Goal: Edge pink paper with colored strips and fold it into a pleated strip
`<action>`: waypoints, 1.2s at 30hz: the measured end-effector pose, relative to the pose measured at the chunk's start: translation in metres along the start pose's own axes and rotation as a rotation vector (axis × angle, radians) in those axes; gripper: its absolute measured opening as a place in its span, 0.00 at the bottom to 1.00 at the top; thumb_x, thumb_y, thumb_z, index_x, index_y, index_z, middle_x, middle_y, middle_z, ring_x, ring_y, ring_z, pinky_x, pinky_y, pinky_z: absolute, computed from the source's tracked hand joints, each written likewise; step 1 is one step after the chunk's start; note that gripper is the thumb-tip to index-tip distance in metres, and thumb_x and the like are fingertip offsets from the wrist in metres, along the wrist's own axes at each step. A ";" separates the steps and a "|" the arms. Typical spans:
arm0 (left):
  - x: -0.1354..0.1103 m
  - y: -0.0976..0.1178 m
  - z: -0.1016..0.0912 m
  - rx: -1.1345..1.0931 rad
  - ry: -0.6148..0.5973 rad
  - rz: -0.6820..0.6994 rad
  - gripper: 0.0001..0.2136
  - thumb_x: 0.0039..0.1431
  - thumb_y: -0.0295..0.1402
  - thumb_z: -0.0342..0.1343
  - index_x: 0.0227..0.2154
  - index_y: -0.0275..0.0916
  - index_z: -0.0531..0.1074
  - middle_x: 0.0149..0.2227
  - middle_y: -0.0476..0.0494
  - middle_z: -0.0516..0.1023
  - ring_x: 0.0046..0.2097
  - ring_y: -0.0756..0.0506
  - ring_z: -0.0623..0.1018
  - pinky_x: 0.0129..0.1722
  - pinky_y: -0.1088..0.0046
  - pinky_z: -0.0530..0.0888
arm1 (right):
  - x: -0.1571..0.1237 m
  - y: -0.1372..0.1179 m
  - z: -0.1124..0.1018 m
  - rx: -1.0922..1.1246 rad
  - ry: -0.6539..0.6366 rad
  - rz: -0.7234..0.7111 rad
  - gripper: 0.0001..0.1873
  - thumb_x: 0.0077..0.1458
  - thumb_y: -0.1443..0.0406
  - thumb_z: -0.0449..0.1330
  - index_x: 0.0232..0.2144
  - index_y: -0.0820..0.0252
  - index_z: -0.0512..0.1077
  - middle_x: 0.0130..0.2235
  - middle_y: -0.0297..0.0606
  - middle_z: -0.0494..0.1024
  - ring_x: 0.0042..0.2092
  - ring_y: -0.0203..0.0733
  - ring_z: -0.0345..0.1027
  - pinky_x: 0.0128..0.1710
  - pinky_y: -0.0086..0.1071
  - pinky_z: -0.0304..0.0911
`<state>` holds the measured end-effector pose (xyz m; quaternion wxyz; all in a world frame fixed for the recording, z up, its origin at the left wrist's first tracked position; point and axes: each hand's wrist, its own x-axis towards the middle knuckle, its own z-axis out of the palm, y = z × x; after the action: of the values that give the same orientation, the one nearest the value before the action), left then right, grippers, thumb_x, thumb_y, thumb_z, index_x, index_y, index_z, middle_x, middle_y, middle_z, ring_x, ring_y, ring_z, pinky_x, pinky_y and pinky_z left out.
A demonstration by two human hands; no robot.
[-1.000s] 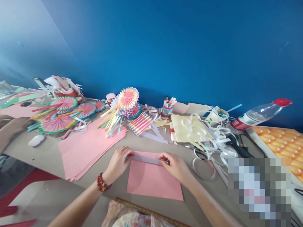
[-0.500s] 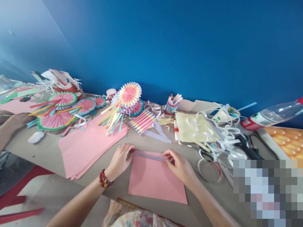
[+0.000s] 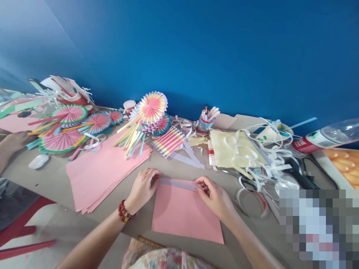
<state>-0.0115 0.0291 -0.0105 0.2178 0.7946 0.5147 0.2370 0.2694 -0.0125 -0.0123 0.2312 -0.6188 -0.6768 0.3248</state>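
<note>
In front of me a pink paper sheet [image 3: 186,215] lies flat, with a lavender paper strip [image 3: 178,184] along its far edge. My left hand [image 3: 143,186], a red bead bracelet at its wrist, pinches the strip's left end at the sheet's far left corner. At the other end my right hand [image 3: 212,194] has thumb and fingers closed on the strip near the far right corner. The fingertips partly cover both ends. Left of my hands rests a stack of pink paper [image 3: 98,175]. A pleated pink, yellow and lavender paper [image 3: 169,142] sits beyond the sheet.
Finished paper fans [image 3: 153,107] lie on the stack and farther left. A pencil cup [image 3: 205,123] stands by the blue wall. Yellow paper [image 3: 235,149], curled white strips [image 3: 276,168] and a plastic bottle [image 3: 316,140] fill the right. Another person's hand [image 3: 17,142] is far left.
The view has shifted slightly. Both hands stay at the strip's ends with almost no movement; the strip and pink sheet keep nearly the same place.
</note>
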 end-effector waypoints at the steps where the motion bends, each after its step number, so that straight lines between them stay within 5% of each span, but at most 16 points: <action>1: 0.000 0.000 0.000 -0.001 0.004 -0.001 0.05 0.61 0.26 0.49 0.35 0.41 0.68 0.34 0.46 0.76 0.37 0.44 0.76 0.41 0.66 0.70 | 0.000 0.000 0.000 0.006 -0.001 0.005 0.07 0.58 0.61 0.52 0.38 0.52 0.67 0.35 0.35 0.79 0.32 0.39 0.73 0.33 0.31 0.65; 36: 0.000 -0.005 0.002 -0.049 0.016 0.004 0.04 0.62 0.26 0.51 0.36 0.41 0.68 0.34 0.47 0.74 0.38 0.44 0.74 0.41 0.67 0.69 | -0.001 0.007 0.009 -0.060 0.122 -0.010 0.06 0.60 0.62 0.53 0.39 0.53 0.67 0.32 0.32 0.77 0.31 0.39 0.72 0.32 0.29 0.64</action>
<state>-0.0139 0.0307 -0.0150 0.2327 0.7881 0.5090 0.2564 0.2681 -0.0152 -0.0238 0.2548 -0.6408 -0.6740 0.2649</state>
